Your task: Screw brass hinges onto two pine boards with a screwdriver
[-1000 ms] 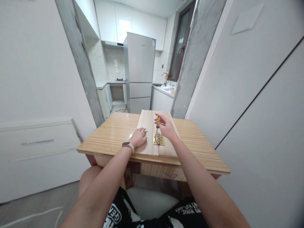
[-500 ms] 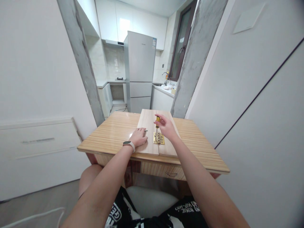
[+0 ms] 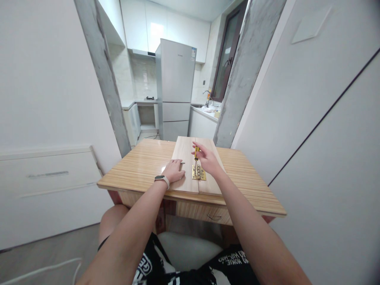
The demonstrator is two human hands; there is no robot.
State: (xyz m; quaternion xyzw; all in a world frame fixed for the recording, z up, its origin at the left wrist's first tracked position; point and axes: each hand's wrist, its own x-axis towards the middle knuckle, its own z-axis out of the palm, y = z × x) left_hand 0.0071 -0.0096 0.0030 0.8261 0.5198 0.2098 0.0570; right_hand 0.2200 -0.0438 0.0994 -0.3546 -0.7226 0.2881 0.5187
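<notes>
The right hand point(image 3: 208, 161) kept a closed grip on a yellow-handled screwdriver point(image 3: 196, 153), held nearly upright with its tip down on the brass hinge point(image 3: 198, 173). The hinge lay across the seam of two pale boards point(image 3: 186, 152) set side by side on the worktop point(image 3: 142, 166), at the boards' near half. At 9 o'clock from the hinge, the left hand point(image 3: 173, 171) lay on the left board, palm down, fingers loosely curled and holding nothing; a small dark screw point(image 3: 182, 163) lay just beyond its fingertips. A watch point(image 3: 162, 180) sat on the left wrist. At 12 o'clock, well beyond the worktop, stood a fridge point(image 3: 175, 87).
</notes>
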